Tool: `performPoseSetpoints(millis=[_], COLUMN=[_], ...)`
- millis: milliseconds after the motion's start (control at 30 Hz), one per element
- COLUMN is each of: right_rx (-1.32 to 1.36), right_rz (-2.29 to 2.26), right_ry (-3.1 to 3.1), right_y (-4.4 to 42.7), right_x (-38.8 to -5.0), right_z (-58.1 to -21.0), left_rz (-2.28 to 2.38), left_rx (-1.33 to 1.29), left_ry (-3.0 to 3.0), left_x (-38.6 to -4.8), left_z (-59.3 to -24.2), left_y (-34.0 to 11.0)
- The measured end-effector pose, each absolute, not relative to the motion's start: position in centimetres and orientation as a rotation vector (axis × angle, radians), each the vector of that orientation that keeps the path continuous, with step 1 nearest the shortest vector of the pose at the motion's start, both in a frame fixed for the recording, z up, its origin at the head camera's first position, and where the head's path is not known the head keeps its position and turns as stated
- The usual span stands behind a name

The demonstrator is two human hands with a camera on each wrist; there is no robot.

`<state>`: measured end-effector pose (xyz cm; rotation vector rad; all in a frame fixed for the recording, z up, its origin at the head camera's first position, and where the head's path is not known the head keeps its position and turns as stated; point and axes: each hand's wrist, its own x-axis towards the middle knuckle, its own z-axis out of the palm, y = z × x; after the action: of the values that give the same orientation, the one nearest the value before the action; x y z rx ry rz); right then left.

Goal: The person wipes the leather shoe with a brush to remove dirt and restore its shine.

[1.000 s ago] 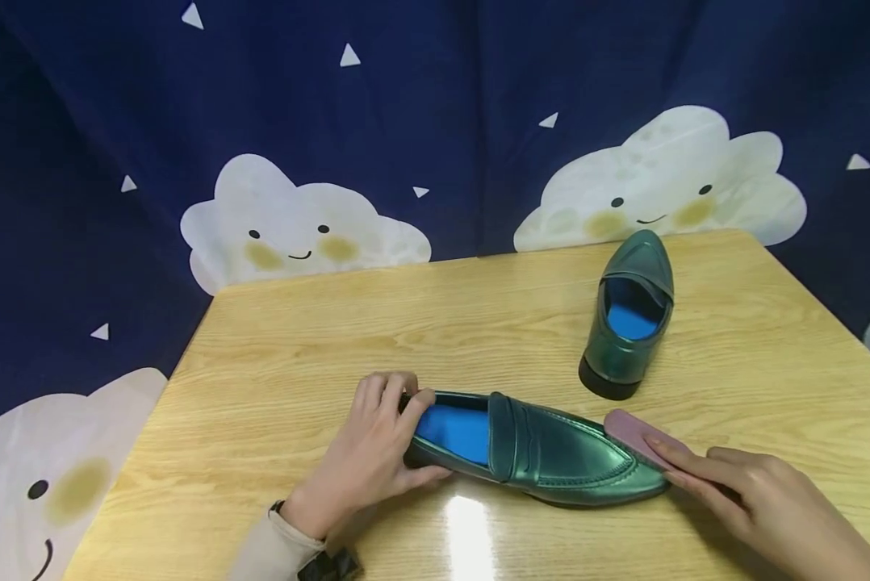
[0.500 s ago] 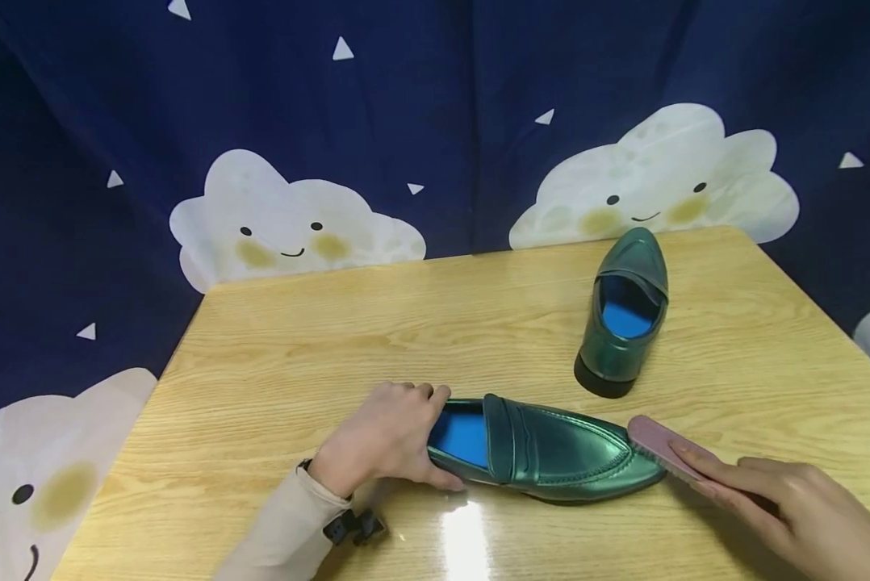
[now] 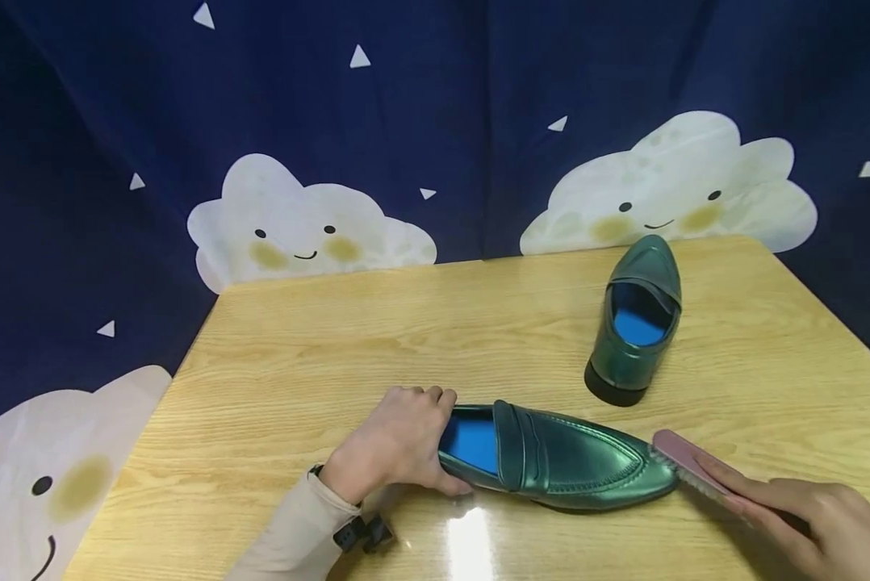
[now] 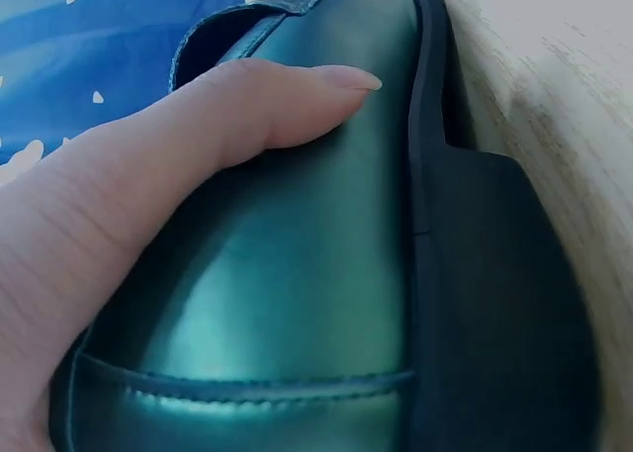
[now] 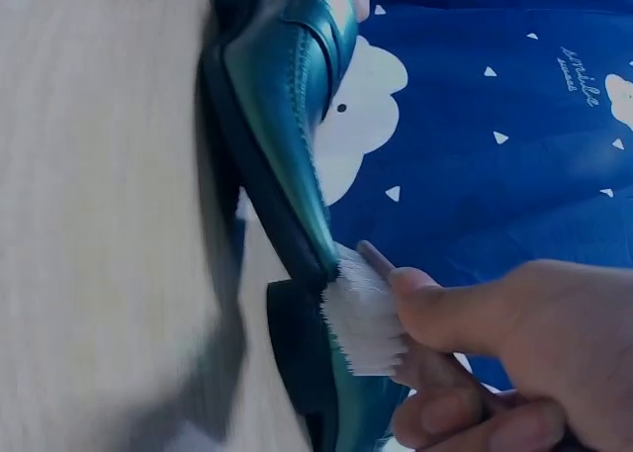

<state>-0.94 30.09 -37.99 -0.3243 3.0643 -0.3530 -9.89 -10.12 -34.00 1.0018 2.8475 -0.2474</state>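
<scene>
A shiny green loafer [image 3: 587,460] with a blue insole lies sideways on the table, its pointed toe to the right. My left hand [image 3: 399,444] grips its heel end; in the left wrist view the thumb [image 4: 257,116] presses along the loafer's side [image 4: 297,264]. In my right hand [image 3: 813,516] is a pink-backed brush [image 3: 689,460] with pale bristles. The right wrist view has those white bristles [image 5: 361,318] against the tip of the toe [image 5: 312,244], with the thumb and fingers curled round the brush.
A second green loafer [image 3: 634,331] stands at the back right of the wooden table [image 3: 319,347], toe pointing away. Behind the table hangs a dark blue curtain [image 3: 464,105] with white clouds and triangles. A black strapped device [image 3: 362,532] sits at the left wrist.
The brush has slid right and slightly down, from the upper toe to its very tip. My left hand has shifted right and wrapped further over the heel.
</scene>
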Motion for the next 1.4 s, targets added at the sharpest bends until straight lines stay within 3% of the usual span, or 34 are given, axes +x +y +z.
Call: performPoseSetpoints(millis=[167, 367, 700, 900, 1133, 1400], right_rx=[-0.292, -0.502, -0.534, -0.506, -0.894, -0.576], right_rz=[-0.342, -0.430, -0.445, -0.385, -0.481, -0.281], right_ry=[2.985, 3.121, 3.135, 3.075, 3.329, 3.168], right_y=[29.1, 27.0, 30.2, 28.3, 25.8, 28.7], right_x=[-1.8, -3.3, -1.3, -1.9, -3.3, -0.5], right_z=[-37.3, -36.9, -38.3, -37.9, -38.0, -38.5], left_rz=[-0.247, -0.219, -0.226, -0.222, -0.241, -0.269], left_rx=[1.011, 1.030, 1.063, 1.039, 1.004, 1.000], left_ry=[2.871, 2.895, 2.920, 2.909, 2.885, 2.861], left_x=[-9.9, -9.8, -9.9, -9.9, -9.8, -9.7], left_z=[-34.2, -34.5, -34.3, -34.2, -34.4, -34.2], left_y=[-10.4, -10.5, -10.6, -10.7, -10.6, -10.1])
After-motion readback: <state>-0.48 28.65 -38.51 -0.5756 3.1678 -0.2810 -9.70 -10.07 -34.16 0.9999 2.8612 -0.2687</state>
